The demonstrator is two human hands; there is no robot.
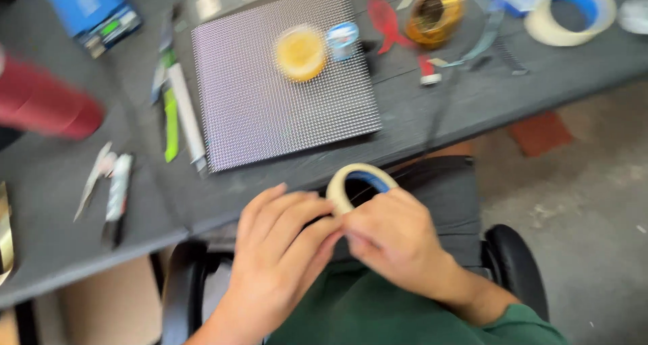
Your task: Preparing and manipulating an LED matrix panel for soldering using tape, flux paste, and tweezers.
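both hands [337, 240] gripping tape roll [359, 184]

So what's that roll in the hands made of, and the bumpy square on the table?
The roll looks like cream paper tape, matte, wound on a blue-lined core; both hands' fingers pinch it. The square panel seems hard plastic: a fine grid of tiny dots covers it, though blur hides detail.

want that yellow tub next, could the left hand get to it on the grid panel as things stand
Probably yes: nothing stands between the left hand and the yellow tub across the open grid panel, though both hands are busy on the tape roll.
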